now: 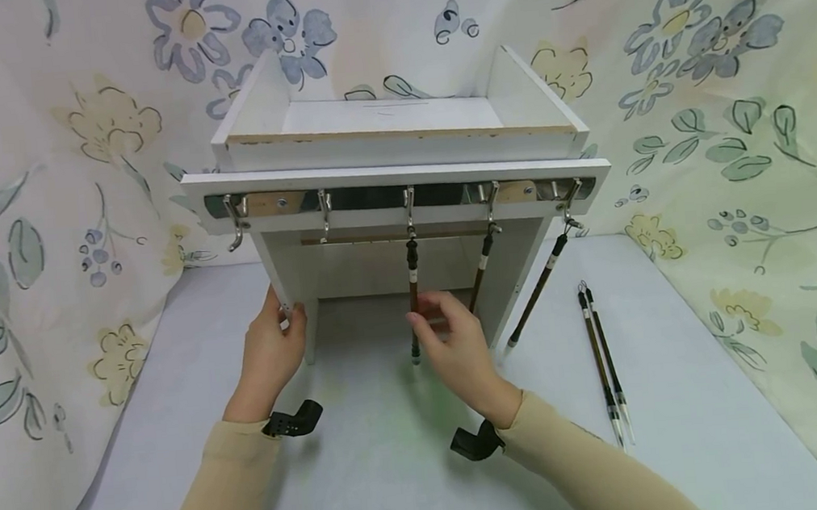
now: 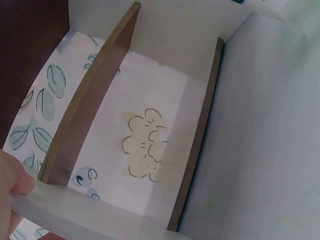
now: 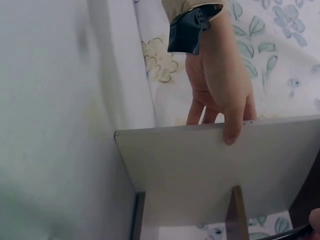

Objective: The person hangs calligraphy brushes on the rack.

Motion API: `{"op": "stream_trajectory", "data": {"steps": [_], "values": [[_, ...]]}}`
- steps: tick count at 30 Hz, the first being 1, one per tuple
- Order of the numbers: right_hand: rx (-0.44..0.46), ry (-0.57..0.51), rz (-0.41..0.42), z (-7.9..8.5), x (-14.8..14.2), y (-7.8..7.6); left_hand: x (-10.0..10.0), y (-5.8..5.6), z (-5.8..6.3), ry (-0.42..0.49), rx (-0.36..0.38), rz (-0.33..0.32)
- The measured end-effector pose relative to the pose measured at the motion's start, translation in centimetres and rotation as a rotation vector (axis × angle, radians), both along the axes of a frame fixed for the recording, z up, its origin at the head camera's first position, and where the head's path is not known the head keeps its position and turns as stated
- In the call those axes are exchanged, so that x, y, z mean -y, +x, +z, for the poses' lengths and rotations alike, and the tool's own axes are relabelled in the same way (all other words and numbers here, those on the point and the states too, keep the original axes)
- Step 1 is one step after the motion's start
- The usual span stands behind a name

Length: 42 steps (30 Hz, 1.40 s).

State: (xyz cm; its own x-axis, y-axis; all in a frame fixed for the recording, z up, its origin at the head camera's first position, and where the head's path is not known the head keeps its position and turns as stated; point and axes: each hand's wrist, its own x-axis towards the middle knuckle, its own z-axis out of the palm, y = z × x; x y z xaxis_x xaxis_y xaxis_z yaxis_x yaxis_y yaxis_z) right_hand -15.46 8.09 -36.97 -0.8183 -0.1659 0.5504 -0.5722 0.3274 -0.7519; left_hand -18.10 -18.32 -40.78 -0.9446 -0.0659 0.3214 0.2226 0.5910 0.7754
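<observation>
The right hand (image 1: 456, 348) has its grip pinched on the middle brush (image 1: 414, 285), with the thumb in front. This brush hangs straight down from the middle hook (image 1: 408, 198) of five on a shiny rail (image 1: 367, 200). The rail sits on the front of a white shelf (image 1: 286, 274). The left hand (image 1: 271, 348) has its grip clamped on the shelf's side wall, with the thumb on the inside. Two more brushes hang to the right: the next brush (image 1: 481, 273) and the end brush (image 1: 539, 288), and both look slanted. Two loose brushes (image 1: 597, 344) lie side by side on the worktop (image 1: 399, 482), to the right of the shelf. The left wrist view shows boards (image 2: 92, 105) with brown edges going across inside the shelf. A cloth (image 1: 731, 186) with flowers and leaves hangs behind it all. Each wrist has a small black camera (image 1: 295, 419).
</observation>
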Motion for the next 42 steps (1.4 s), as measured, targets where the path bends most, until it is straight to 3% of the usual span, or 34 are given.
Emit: {"op": "stream_trajectory", "data": {"steps": [3, 14, 22, 28, 35, 42], "values": [[-0.006, -0.009, 0.007, 0.8, 0.2, 0.4, -0.1, 0.0, 0.0, -0.003, 0.0, 0.0], [-0.042, -0.022, 0.008, 0.5, 0.2, 0.2, -0.2, 0.1, 0.2, -0.01, -0.004, 0.001], [-0.036, -0.032, 0.01, -1.8, -0.2, -1.2, -0.1, 0.2, 0.1, 0.0, 0.011, 0.0], [-0.052, -0.043, 0.035, -2.1, -0.7, -1.2, 0.0, 0.1, 0.0, 0.001, 0.011, 0.005], [-0.052, 0.016, 0.048, -2.2, -2.1, -0.5, 0.1, 0.2, 0.0, 0.002, 0.009, 0.001], [-0.08, 0.12, 0.147, -1.9, -5.7, 0.2, 0.0, 0.1, 0.1, -0.007, -0.003, 0.001]]}}
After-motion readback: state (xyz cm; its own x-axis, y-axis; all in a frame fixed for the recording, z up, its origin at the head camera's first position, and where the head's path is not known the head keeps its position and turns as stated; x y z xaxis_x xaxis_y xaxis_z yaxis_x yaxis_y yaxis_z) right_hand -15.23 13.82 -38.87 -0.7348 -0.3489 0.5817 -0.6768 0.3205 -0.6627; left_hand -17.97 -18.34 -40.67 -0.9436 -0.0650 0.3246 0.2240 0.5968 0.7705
